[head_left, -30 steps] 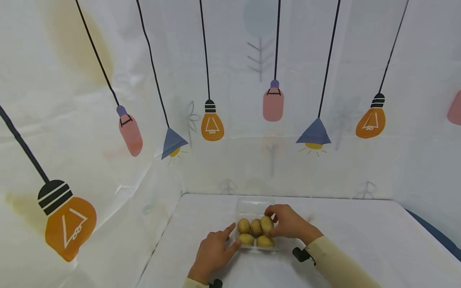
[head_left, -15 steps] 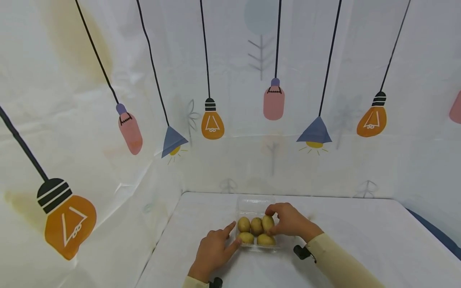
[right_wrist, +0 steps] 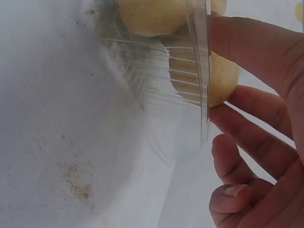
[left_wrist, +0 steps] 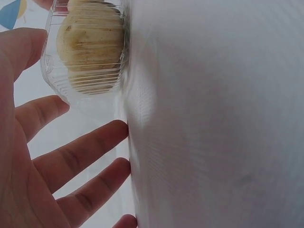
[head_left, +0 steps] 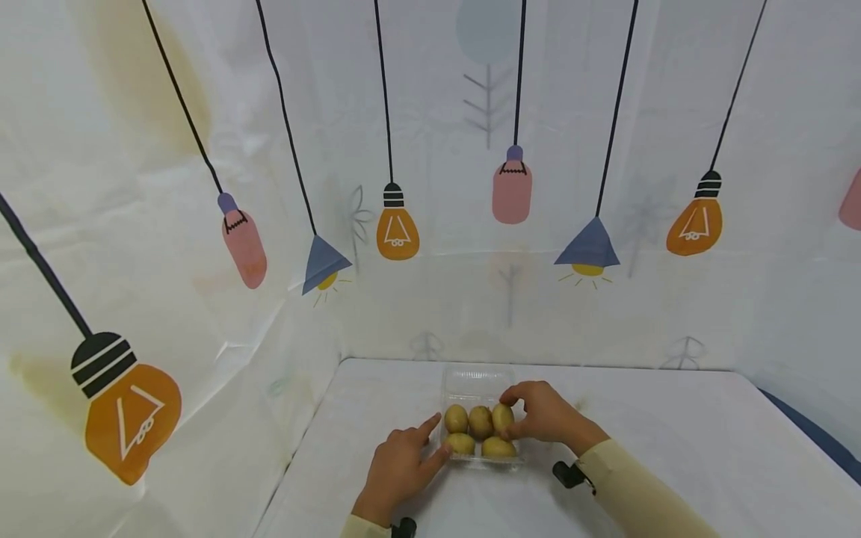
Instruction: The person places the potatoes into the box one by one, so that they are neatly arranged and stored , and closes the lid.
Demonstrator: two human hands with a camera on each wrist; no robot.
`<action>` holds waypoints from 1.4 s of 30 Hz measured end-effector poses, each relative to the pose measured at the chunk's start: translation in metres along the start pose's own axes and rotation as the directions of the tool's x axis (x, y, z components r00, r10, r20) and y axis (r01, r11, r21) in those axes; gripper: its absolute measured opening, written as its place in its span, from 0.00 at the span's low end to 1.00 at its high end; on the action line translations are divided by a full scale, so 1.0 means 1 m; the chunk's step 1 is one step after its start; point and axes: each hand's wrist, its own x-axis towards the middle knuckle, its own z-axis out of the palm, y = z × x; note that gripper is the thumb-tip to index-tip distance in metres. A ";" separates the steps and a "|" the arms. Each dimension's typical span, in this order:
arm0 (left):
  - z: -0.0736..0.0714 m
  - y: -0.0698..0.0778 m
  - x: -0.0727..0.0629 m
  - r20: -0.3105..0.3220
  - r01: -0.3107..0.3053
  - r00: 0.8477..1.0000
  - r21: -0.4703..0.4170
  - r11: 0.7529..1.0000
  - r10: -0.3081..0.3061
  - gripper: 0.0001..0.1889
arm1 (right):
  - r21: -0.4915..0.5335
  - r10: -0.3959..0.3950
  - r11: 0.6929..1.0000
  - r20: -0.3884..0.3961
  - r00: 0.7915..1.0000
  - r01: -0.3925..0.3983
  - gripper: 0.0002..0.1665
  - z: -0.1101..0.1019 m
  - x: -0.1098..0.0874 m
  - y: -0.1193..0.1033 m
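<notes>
A clear plastic clamshell box (head_left: 477, 385) stands on the white table with its lid folded back. Several yellow-brown potatoes lie in it in two rows, the front left potato (head_left: 460, 444) and front right potato (head_left: 498, 447) on their sides. My right hand (head_left: 553, 415) holds the back right potato (head_left: 502, 417) between thumb and fingers, inside the box's right wall. With straight, spread fingers my left hand (head_left: 398, 467) touches the box's left side and front left corner. The left wrist view shows the thumb (left_wrist: 28, 45) and index finger (left_wrist: 45, 111) at the rim.
The white table (head_left: 646, 433) spreads out around the box. Behind it hangs a pale cloth (head_left: 430, 306) printed with lamps and bulbs, and it continues along the left side. A brown stain (right_wrist: 78, 183) marks the cloth near the right hand.
My right hand has shifted slightly right with the back right potato, which now sits a little apart from the middle one and more upright. The left hand has stayed in place.
</notes>
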 end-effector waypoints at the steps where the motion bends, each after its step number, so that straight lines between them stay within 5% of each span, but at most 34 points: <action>1: 0.000 0.000 0.000 0.001 -0.001 1.000 0.002 1.000 0.001 0.38 | -0.003 -0.006 1.000 -0.002 1.000 0.006 0.30 0.000 0.000 0.000; 23: -0.005 0.004 -0.004 -0.019 -0.012 1.000 -0.009 1.000 0.012 0.36 | -0.009 -0.052 0.999 -0.024 0.998 0.051 0.28 0.001 -0.006 0.008; 42: -0.006 0.007 -0.004 0.006 0.002 1.000 -0.022 1.000 -0.002 0.36 | 0.002 0.052 0.999 -0.122 0.991 -0.052 0.22 -0.015 -0.004 0.009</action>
